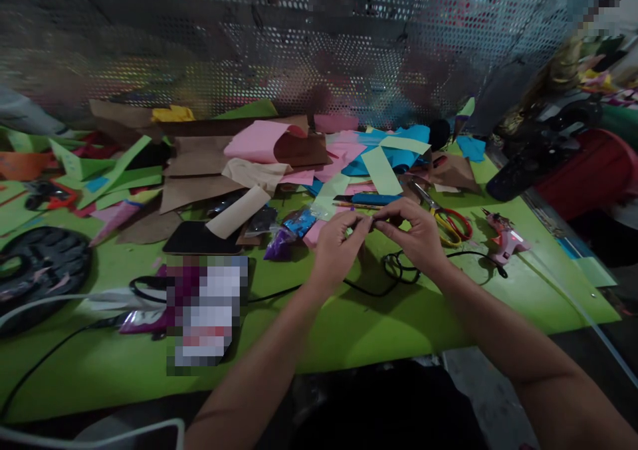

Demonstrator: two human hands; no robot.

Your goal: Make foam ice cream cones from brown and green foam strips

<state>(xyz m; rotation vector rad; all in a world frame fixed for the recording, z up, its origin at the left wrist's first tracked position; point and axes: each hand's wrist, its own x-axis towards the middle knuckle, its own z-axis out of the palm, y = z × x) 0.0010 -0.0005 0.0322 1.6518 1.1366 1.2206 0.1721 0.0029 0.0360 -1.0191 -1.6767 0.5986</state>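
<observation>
Above the middle of the green table (359, 337), my left hand (336, 244) and my right hand (416, 234) meet at the fingertips. Both are closed in a pinch on something small and dark, too small to name. Scissors with yellow and red handles (461, 226) lie just beyond my right hand. A black cable (371, 294) runs below both hands and is looped under the right wrist. Left of my left hand sit a small bag of purple bits (279, 242) and a bag of blue bits (300, 223).
A pink glue gun (508, 240) with a long glue stick lies at the right. Felt and paper sheets (259, 144) pile up along the perforated metal screen (299, 58). A black phone (189, 237) and a black round tray (44, 270) are on the left.
</observation>
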